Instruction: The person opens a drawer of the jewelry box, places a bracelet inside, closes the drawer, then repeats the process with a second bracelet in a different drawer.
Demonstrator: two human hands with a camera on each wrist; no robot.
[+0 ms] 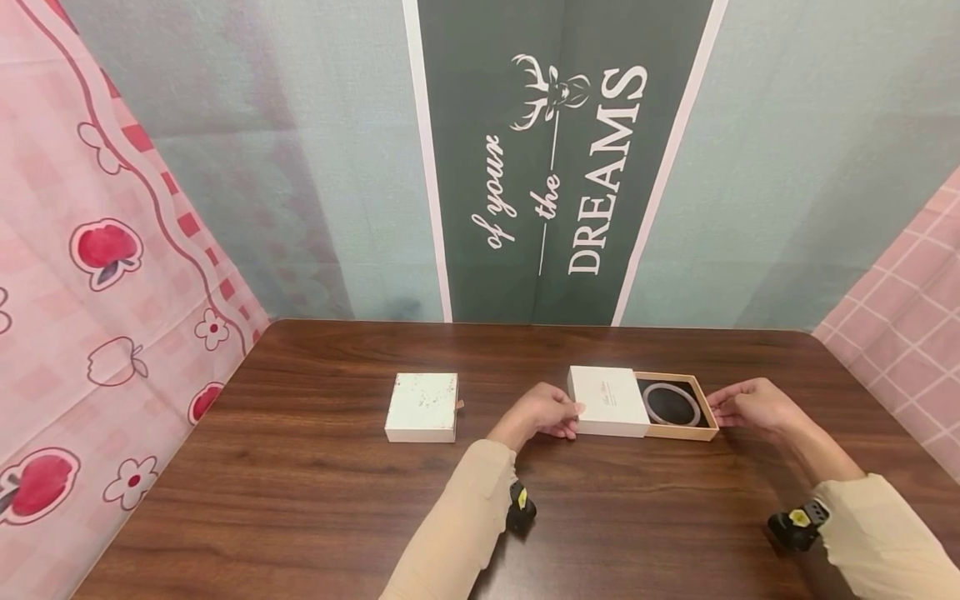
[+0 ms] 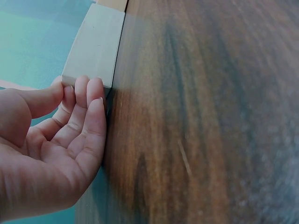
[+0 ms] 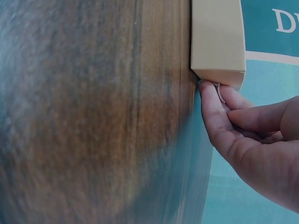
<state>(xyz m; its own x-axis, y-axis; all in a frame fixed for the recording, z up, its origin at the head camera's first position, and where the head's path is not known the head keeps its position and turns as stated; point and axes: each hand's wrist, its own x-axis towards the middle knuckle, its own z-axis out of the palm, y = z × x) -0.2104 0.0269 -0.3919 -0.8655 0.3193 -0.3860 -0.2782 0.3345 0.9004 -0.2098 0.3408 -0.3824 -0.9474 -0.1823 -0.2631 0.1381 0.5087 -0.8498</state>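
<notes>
A white sliding gift box stands partly pulled apart at the right of the table. Its white sleeve (image 1: 609,402), with small lettering on top, covers the left part. From it the tan-edged drawer (image 1: 703,434) sticks out to the right, with a pale ring-shaped bangle (image 1: 649,404) on its black lining. My left hand (image 1: 546,410) holds the sleeve's left end, thumb on the upper edge and fingertips against the end face. At the drawer's outer end, my right hand (image 1: 759,406) pinches a small ribbon pull tab (image 3: 221,93), fingertips right at the box.
A second white box (image 1: 422,407) with speckles on its lid and a small tan tab at its right side sits closed on the brown wooden table (image 1: 315,492), left of my left hand. A patterned cloth (image 1: 360,167) hangs behind the table's far edge.
</notes>
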